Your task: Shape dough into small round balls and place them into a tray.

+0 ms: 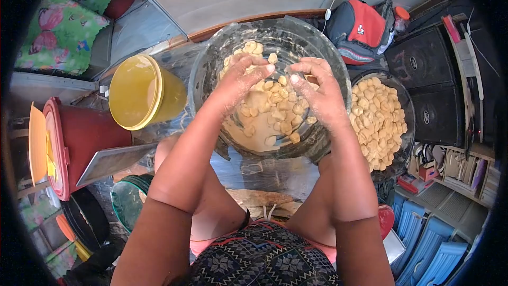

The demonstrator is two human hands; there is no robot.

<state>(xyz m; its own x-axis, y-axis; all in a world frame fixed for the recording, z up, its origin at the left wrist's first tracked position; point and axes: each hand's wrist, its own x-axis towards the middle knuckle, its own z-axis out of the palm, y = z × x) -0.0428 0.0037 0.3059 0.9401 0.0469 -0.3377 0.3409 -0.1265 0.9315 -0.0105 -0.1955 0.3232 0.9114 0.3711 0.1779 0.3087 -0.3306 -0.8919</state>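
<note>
A large black plastic basin (206,67) stands before me between my knees. Inside it, pale round dough-like pieces (278,115) lie in tan powder, with more heaped at its far left side. My left hand (244,79) hovers over the basin with bent, spread fingers. One single piece (272,58) shows just beyond its fingertips, apparently apart from them. My right hand (319,87) is over the basin's right side, thumb and curled fingers apart. Something pale shows through the gap in its fingers; it seems to lie behind the hand. Powder coats both hands.
Right of the basin, a dark tub (410,135) holds many similar pieces. Black speakers (426,87), a red-and-grey backpack (367,28) and blue plastic items (424,234) stand further right. Leftward are a yellow bucket (170,91), a lidded red bucket (91,139) and a flat board (115,163).
</note>
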